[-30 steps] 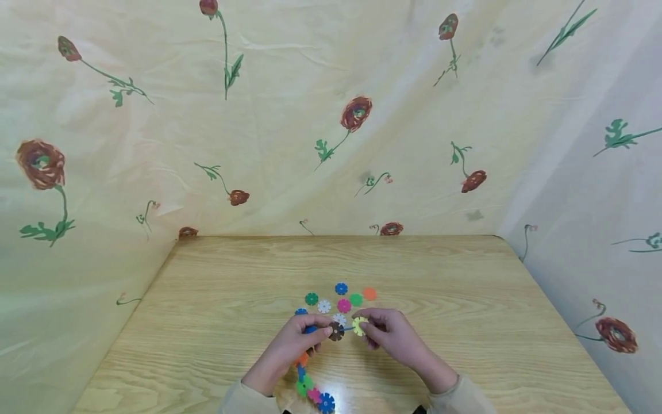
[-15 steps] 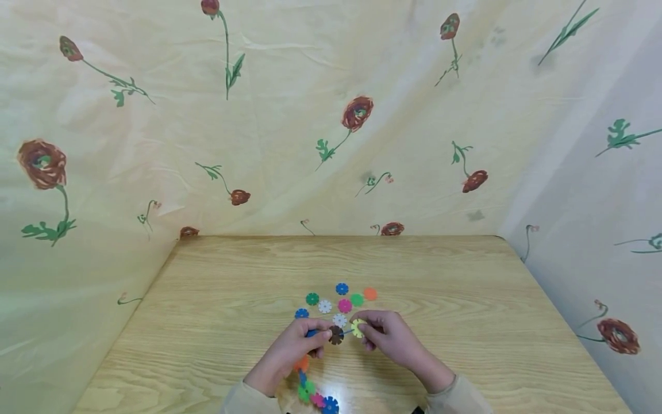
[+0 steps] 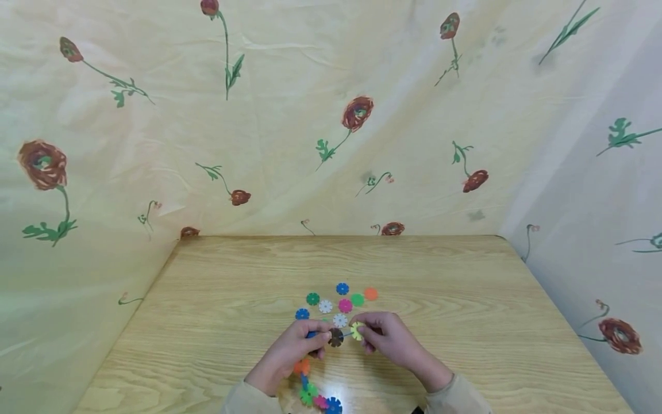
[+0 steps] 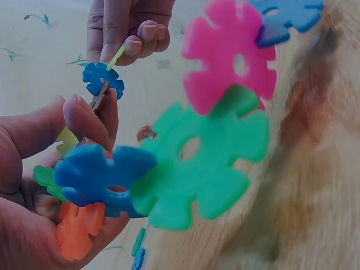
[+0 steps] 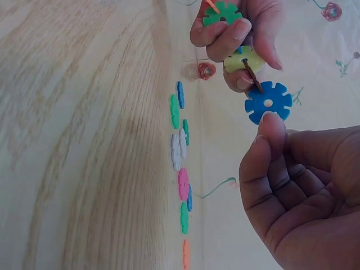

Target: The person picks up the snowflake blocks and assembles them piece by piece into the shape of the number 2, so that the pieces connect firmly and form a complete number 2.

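My left hand [image 3: 299, 344] pinches a brown notched disc [image 3: 335, 338] at the end of a chain of linked plastic snowflake discs. A blue disc [image 5: 268, 103] is slotted into the brown one, seen almost edge-on from the head. On its far side sits a yellow disc [image 3: 356, 330], pinched by my right hand [image 3: 389, 334]; the fingers mostly hide it in the right wrist view. From the left hand hangs the rest of the chain: an orange disc [image 4: 79, 230], a blue disc [image 4: 95, 174], a green disc [image 4: 185, 163], a pink disc [image 4: 225, 50] and another blue disc [image 4: 292, 17].
Beyond the hands, several loose discs lie flat on the wooden table [image 3: 233, 287], among them a dark green disc [image 3: 312, 299], a pink disc [image 3: 345, 306], a white disc [image 3: 339, 320] and an orange disc [image 3: 370, 294]. A flowered cloth [image 3: 289, 144] surrounds the table's back and sides.
Both hands have come slightly down toward me with the joined discs, the right one also a little leftward. The hanging chain has shifted slightly down and right. Both grips stay the same.
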`<state>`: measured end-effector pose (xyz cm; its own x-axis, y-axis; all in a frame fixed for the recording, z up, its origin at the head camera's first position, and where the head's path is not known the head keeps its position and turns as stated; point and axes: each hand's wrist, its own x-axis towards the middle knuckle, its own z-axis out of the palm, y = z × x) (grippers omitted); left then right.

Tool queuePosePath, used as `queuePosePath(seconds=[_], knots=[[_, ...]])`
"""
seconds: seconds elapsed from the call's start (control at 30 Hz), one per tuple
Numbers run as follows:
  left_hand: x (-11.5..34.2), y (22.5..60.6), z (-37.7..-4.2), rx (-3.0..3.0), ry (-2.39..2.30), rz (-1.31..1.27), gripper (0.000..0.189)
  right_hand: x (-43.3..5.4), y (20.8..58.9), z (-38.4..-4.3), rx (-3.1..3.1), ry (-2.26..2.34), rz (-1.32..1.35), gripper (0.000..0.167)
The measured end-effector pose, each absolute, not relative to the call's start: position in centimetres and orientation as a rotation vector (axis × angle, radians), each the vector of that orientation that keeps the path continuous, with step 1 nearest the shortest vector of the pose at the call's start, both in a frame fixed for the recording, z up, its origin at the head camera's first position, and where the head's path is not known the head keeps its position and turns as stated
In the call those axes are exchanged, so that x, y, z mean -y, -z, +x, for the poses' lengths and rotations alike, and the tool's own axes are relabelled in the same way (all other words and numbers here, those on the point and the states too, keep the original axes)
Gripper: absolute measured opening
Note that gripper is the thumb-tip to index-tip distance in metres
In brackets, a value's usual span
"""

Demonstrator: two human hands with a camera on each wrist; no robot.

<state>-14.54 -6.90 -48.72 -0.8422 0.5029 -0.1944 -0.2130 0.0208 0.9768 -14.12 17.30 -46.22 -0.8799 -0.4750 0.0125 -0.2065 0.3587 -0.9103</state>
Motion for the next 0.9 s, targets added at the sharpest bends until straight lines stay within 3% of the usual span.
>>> queuePosePath(seconds=[0.9], knots=[[7.1,48.6,-14.7,-1.813,-1.898,0.272,0.03,-16.6,47.3,-13.8,-2.325,1.654,-0.555,0.024]])
